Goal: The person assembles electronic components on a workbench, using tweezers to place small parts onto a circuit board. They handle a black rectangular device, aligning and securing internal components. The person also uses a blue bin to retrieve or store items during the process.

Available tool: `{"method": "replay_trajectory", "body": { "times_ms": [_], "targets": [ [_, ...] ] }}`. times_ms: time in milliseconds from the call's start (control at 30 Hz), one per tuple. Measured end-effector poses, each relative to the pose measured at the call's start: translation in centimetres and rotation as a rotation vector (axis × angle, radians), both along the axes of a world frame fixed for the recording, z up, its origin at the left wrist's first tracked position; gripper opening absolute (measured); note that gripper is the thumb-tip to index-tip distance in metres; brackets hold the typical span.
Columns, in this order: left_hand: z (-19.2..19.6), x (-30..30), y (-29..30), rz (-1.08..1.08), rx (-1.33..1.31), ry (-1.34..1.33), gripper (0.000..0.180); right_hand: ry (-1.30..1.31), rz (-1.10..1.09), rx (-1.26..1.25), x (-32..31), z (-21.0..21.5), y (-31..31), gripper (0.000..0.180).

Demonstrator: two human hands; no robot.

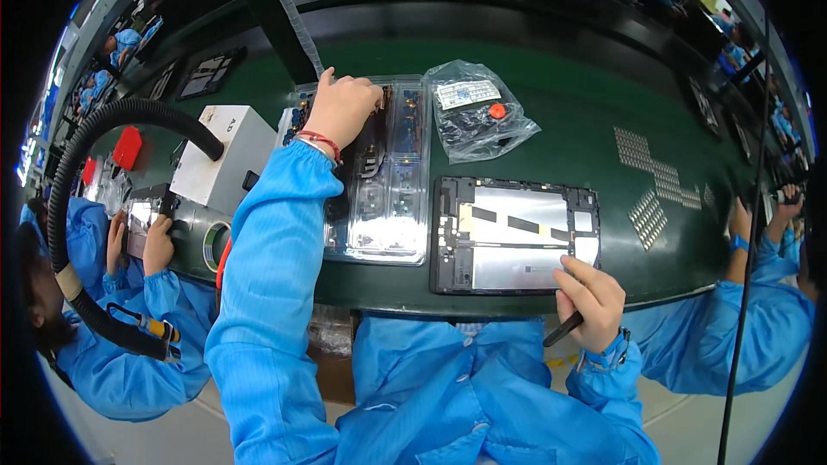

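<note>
My left hand (pixel 340 110) reaches over the far part of a clear plastic tray (pixel 419 207) with small dark electronic parts in its pockets. Its fingers bend down together over the parts, and what they pinch, if anything, is hidden. A dark, slim stick-shaped tool (pixel 563 329) is held in my right hand (pixel 593 300), low in the palm. The thumb and forefinger of that hand are at the near right edge of an opened tablet (pixel 508 271). The tablet lies flat, with a black frame, silver inner plate and black strips.
A clear plastic bag (pixel 476 138) with dark contents and a red round piece lies beyond the tablet. Sheets of small silver pieces (pixel 655 168) lie at the right. A white box (pixel 220 155) and a black ribbed hose (pixel 59 207) stand left. Co-workers sit on both sides.
</note>
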State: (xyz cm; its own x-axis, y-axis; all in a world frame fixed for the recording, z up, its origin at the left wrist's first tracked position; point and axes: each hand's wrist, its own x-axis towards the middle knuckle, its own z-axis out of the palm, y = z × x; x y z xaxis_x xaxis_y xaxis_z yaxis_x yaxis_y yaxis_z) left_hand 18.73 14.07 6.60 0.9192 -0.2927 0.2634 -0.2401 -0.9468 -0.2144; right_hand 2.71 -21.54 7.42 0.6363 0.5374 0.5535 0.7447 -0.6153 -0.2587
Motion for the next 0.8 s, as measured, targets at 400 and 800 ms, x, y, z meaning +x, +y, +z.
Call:
{"method": "replay_trajectory", "body": {
  "times_ms": [400, 800],
  "targets": [
    [7.2, -16.0, -7.4, -0.270, -0.625, -0.285, 0.019, 1.109, 0.380, 0.737, 0.9, 0.0, 4.7, 0.022],
    [3.2, -19.9, -11.9, -0.601, -0.759, -0.141, 0.024, 1.234, 0.159, 1.124, -0.2, 0.5, 7.8, 0.013]
  ]
}}
